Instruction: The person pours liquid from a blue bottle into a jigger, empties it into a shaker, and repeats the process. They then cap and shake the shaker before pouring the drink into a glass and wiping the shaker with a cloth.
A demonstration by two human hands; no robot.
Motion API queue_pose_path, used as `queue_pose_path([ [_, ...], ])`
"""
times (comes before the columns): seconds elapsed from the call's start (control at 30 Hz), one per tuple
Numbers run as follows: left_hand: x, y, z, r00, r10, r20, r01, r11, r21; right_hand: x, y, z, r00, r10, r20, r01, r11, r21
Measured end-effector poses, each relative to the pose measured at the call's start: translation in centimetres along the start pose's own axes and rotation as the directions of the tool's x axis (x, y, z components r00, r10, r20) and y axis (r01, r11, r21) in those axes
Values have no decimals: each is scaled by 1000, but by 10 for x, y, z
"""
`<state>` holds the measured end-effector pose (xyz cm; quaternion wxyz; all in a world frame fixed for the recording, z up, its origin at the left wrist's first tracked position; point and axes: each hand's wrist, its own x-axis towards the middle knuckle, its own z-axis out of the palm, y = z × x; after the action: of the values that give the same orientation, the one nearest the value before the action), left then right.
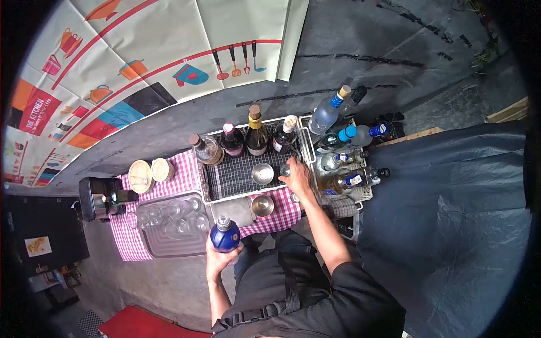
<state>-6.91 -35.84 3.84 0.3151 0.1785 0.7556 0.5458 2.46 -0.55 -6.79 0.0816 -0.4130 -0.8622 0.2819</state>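
Note:
My left hand (217, 260) is wrapped round a blue bottle (225, 236) with a silver neck, held upright in front of my body. My right hand (297, 179) reaches over the right end of the wire-lined tray (231, 181), its fingers closed on a small clear glass (285, 169). Just left of that glass stands a metal cup (262, 174). Another metal cup (262, 206) is below it, near the checkered cloth (287, 207). Several bottles stand along the tray's back, among them a dark one with a yellow neck (257, 135).
A grey tray (169, 248) of glasses lies at the left, beside wooden containers (141, 176) and a black machine (98, 199). More bottles, including a tall frosted one (325, 115), crowd a white basket (307, 147) at the right. A dark sheet (445, 214) hangs farther right.

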Motion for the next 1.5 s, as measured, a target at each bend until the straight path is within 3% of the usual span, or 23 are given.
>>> queue_pose_path([
  [0.2,5,-2,0,997,-54,62,56,998,-40,-5,-7,-5,1000,-7,-7,7,1000,-14],
  [0.27,5,3,0,996,-57,63,61,996,-70,-15,-24,-23,992,-23,-121,25,999,20],
  [0.33,5,1,-2,996,-57,66,62,995,-78,-35,-26,-31,959,-55,-279,106,979,174],
  [0.4,6,0,-6,996,-57,66,62,994,-86,-63,-26,-37,941,-17,-338,91,975,204],
  [0.47,7,0,-9,996,-45,83,47,998,-29,-90,-13,-27,970,129,-205,-71,961,269],
  [0.5,7,1,-9,996,-45,83,47,998,-31,-101,-7,-21,970,128,-205,-70,961,267],
  [0.57,7,7,-10,995,-49,92,54,997,-61,-114,5,-8,986,48,-159,-37,997,68],
  [0.67,8,5,-13,993,-38,112,46,997,-65,-116,15,6,995,-14,-97,7,997,-78],
  [0.8,9,10,-15,991,-26,134,37,996,-85,-107,31,22,1000,24,-20,-26,991,-129],
  [0.87,9,7,-17,988,-9,155,24,995,-99,-109,31,22,996,27,-84,-36,994,-107],
  [0.93,8,7,-20,988,11,153,2,997,-78,-116,11,3,987,111,-113,-103,992,70],
  [0.97,6,7,-21,987,16,161,-2,996,-86,-120,19,12,967,21,-253,33,977,210],
  [1.0,4,10,-21,985,19,170,-3,996,-95,-126,10,5,957,45,-287,41,957,286],
  [1.07,-1,11,-23,984,28,177,-9,994,-106,-137,-17,-12,966,256,16,-179,627,758],
  [1.1,-2,5,-24,978,37,204,-8,990,-140,-143,-48,-26,981,193,-22,-46,340,939],
  [1.13,-4,2,-25,971,49,233,-7,984,-175,-148,-75,-52,996,87,33,-58,290,955],
  [1.2,-9,8,-24,963,48,264,-1,985,-174,-152,-123,-64,989,-51,-137,146,299,943],
  [1.27,-16,12,-25,938,114,328,-38,973,-229,-164,-173,-84,954,-283,-102,164,205,965],
  [1.33,-22,18,-27,929,116,351,-24,966,-257,-174,-184,-76,935,-348,-71,194,333,923],
  [1.5,-36,7,-44,903,150,403,-56,970,-236,-207,-197,-83,910,-414,-28,226,437,871],
])
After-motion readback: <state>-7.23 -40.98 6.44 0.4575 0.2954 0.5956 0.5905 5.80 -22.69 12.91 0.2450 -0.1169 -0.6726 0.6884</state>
